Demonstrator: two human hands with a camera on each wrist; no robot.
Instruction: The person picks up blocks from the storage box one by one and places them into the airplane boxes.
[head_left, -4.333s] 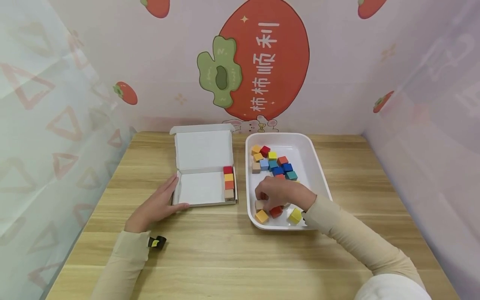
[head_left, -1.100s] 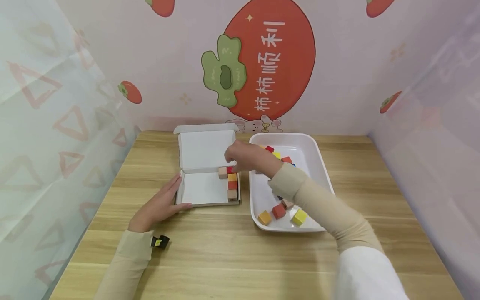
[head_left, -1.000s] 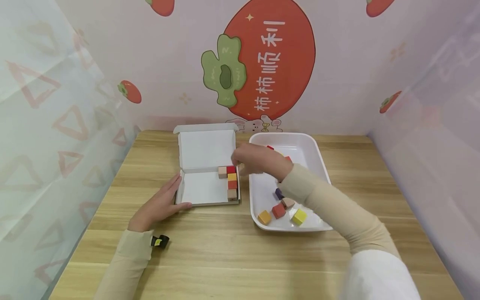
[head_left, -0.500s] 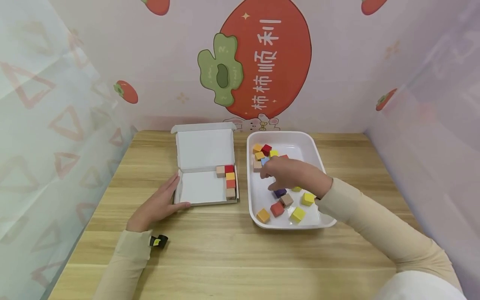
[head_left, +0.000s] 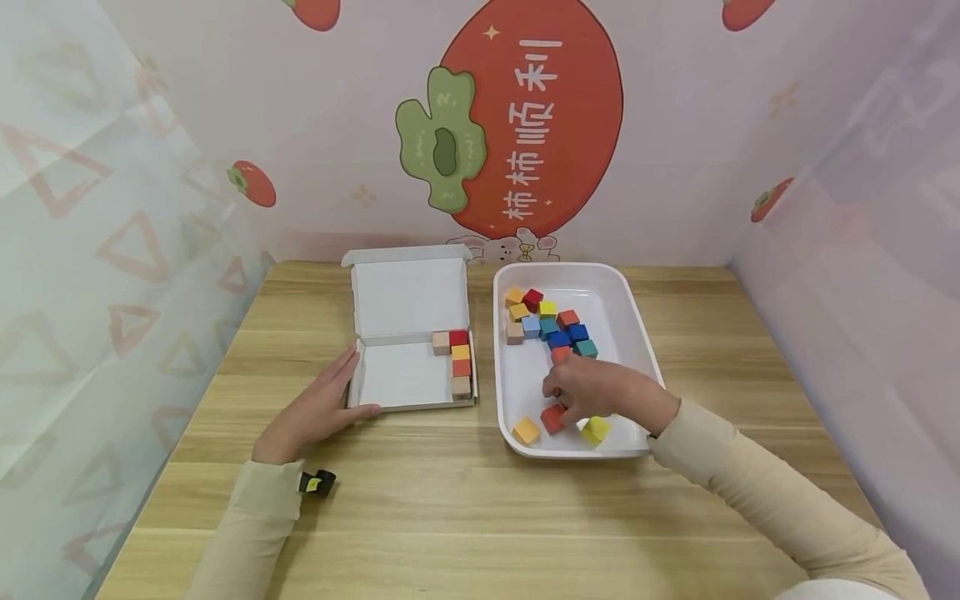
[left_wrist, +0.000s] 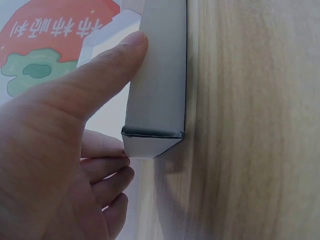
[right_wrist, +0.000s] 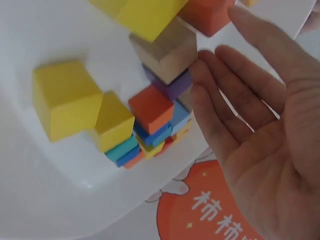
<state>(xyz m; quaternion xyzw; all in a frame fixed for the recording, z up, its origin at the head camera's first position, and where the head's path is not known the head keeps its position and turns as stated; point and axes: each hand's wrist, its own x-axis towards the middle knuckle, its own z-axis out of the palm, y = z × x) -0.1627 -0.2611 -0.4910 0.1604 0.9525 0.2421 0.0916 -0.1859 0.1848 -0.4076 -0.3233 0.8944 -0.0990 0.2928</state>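
My left hand (head_left: 318,408) rests on the near-left corner of an open white cardboard box (head_left: 401,375). In the left wrist view the thumb lies along the box's near wall, the fingers against its side. Inside the box, a natural wood block (head_left: 441,343) sits beside a right-hand column of red, yellow, orange-red and wood blocks. My right hand (head_left: 600,387) is down in the white tray (head_left: 504,400), fingers spread and holding nothing. Its fingertips reach a plain wood block (right_wrist: 167,50), hidden in the head view; the thumb is near a red block (head_left: 552,419).
Several coloured blocks cluster at the tray's far left, including a light blue block (head_left: 531,326). An orange block (head_left: 527,431) and a yellow block (head_left: 596,430) lie near its front. The box's lid (head_left: 410,296) stands raised at the back. Printed sheets border the wooden table (head_left: 450,517).
A wood block has moved from the tray into the box, left of the red one. My right hand has returned to the tray and lowered toward its near part. The left hand stays put.
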